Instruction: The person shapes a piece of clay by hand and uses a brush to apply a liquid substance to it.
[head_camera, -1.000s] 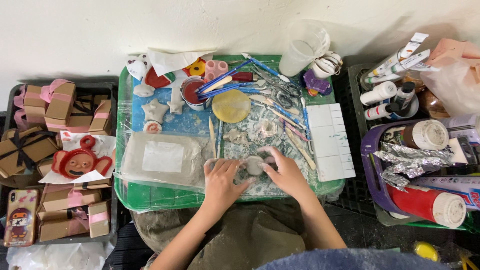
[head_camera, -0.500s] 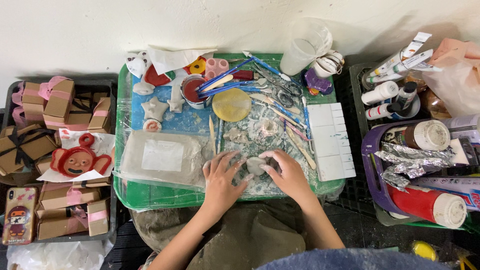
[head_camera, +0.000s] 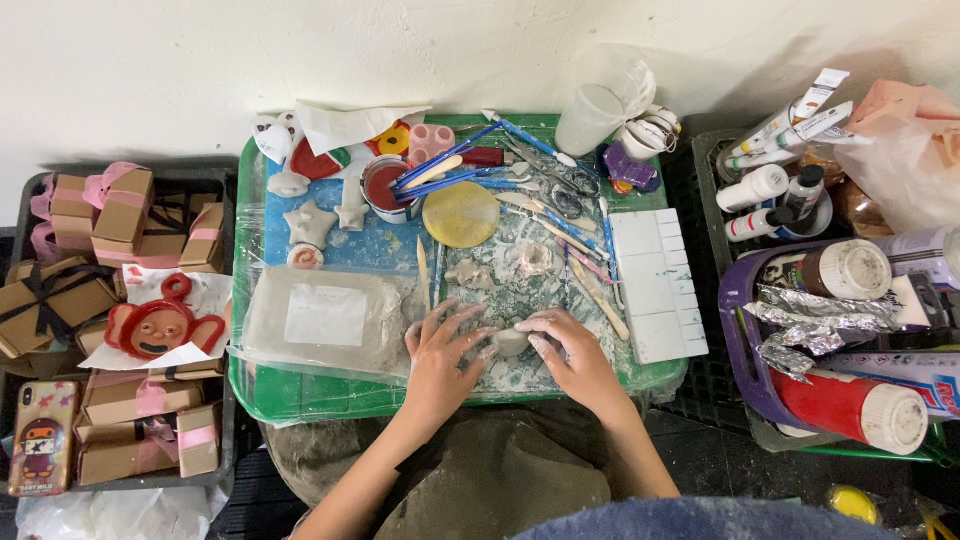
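Mid-shaping: left hand (head_camera: 440, 355) and right hand (head_camera: 572, 358) pinch a small pale grey clay lump (head_camera: 511, 342) between fingertips on the green plastic tray (head_camera: 300, 398). Next probably needs gentle, even pressure.

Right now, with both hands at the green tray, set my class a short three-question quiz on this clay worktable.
1. True or false: the left hand and right hand both touch the small clay lump.
2. What lies just left of the left hand? A) wrapped clay block B) yellow disc C) white palette
3. Fill in: the red cup of tools stands on the ____ tray.

Key: 1 true; 2 A; 3 green.
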